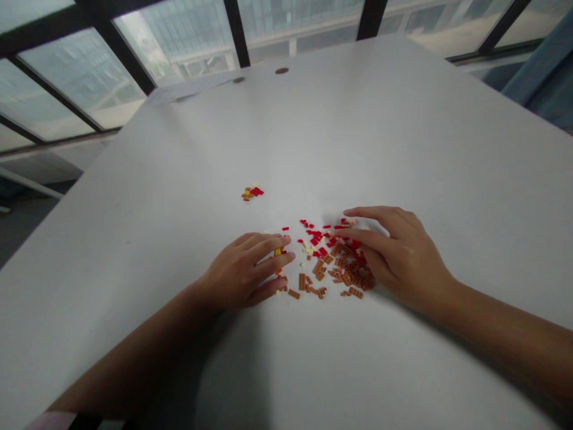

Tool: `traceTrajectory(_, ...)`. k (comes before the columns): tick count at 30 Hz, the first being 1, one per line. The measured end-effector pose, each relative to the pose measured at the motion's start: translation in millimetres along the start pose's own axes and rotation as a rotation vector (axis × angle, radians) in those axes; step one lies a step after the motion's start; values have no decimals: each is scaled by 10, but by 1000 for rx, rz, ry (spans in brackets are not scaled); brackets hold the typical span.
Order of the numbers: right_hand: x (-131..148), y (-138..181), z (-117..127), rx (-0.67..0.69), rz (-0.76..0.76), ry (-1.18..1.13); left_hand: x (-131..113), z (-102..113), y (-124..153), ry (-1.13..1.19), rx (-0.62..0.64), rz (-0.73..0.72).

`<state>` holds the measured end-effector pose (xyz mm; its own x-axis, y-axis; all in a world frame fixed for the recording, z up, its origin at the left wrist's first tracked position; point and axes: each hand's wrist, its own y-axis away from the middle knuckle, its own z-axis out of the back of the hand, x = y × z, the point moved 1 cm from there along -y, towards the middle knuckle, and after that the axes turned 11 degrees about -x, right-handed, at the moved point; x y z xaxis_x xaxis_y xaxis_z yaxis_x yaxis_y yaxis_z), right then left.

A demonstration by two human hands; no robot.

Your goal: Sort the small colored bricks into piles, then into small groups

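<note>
Between my hands lies a loose pile of small building bricks on a white table. Brown bricks (358,273) are heaped at the right and scattered along the near side, and red bricks (317,236) spread over the far side with a few cream pieces (308,248) among them. My left hand (250,269) rests at the pile's left edge, fingers apart, beside a yellow piece (278,251) seen between them. Over the right edge, my right hand (398,251) reaches in with spread fingers at the red and brown bricks. Some bricks are hidden under both hands.
Farther back on the white table (349,131) sits a small separate cluster of red, yellow and brown bricks (252,192). Two round brown spots (282,70) mark the table's far end. Dark-framed windows (179,42) stand beyond it, and a blue curtain (546,71) hangs at the right.
</note>
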<state>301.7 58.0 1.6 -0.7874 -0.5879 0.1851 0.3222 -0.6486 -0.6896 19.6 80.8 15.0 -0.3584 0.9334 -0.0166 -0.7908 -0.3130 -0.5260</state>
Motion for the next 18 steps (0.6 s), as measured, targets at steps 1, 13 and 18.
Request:
traceTrajectory(1, -2, -2, 4, -11, -4, 11, 0, -4, 2, 3, -3, 0)
traceTrajectory(13, -47, 14, -69, 1, -8, 78, 0, 1, 1, 0, -2, 8)
traceTrajectory(18, -42, 9, -62, 23, -48, 74, 6, -10, 9, -4, 2, 4)
